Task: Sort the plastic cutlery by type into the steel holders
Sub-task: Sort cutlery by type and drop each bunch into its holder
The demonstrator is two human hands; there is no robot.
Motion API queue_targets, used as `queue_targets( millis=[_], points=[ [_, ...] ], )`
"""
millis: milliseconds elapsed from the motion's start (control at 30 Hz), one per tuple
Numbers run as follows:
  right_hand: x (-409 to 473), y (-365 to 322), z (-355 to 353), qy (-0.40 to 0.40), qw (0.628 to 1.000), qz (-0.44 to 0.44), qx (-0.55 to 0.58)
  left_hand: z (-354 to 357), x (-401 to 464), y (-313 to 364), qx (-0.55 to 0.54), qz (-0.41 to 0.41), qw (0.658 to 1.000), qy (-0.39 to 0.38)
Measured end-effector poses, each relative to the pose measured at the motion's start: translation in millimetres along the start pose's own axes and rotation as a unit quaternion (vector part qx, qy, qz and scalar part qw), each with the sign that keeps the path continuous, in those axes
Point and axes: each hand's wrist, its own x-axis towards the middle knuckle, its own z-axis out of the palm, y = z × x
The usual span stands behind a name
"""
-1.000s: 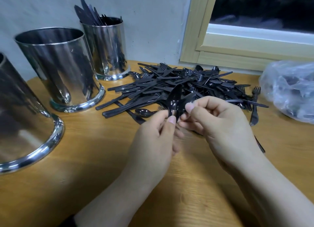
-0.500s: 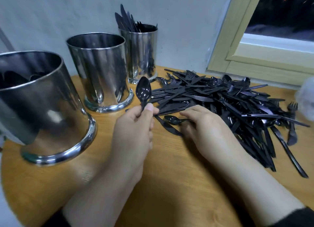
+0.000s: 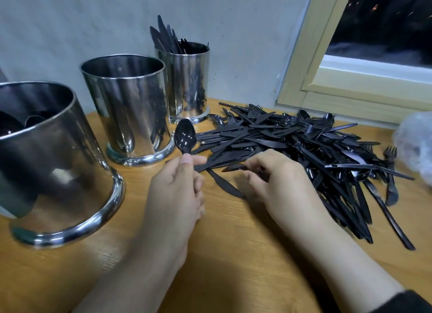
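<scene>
Since a moment ago our left hand (image 3: 173, 184) has lifted a pinched spoon (image 3: 185, 136) toward the nine-o'clock spoon holder (image 3: 70, 172), while our right hand (image 3: 278, 179) pinches another piece from the pile (image 3: 304, 139).

Table (image 3: 70, 277) before you, wall behind it. Three holders in row at your left: nearest holder (image 3: 53, 172) with spoons in it, middle holder (image 3: 131, 106) behind it, far holder (image 3: 187, 83) against wall with knives (image 3: 164, 35) standing in it. Cutlery pile (image 3: 304, 144) right of holders, below window frame (image 3: 350, 97). Plastic bag (image 3: 416, 144) at far right table edge. Your left hand (image 3: 173, 193) raises spoon (image 3: 185, 136) between middle holder and pile; your right hand (image 3: 280, 184) sits at pile's near-left edge.
</scene>
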Motion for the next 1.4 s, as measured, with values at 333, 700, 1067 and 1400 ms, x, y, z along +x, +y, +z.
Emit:
queue_targets(
  millis=[333,700,1067,1400],
  points=[
    [-14.5,-17.4,-27.2,0.037,0.877,0.141,0.457,38.0,-8.2,-6.8,0.222,0.122,0.964,-0.085],
    [-30.2,53.5,-80.7,0.183,0.939,0.147,0.250,64.5,-14.5,-12.7,0.100,-0.010,0.987,-0.123],
    [-28.6,81.9,-78.3,0.011,0.997,0.056,-0.044,82.5,-16.9,-21.0,0.059,-0.043,0.992,-0.101],
    [-36.4,63.5,-51.6,-0.093,0.978,0.024,-0.183,80.2,-16.6,-21.9,0.006,-0.049,0.998,-0.034]
  ],
)
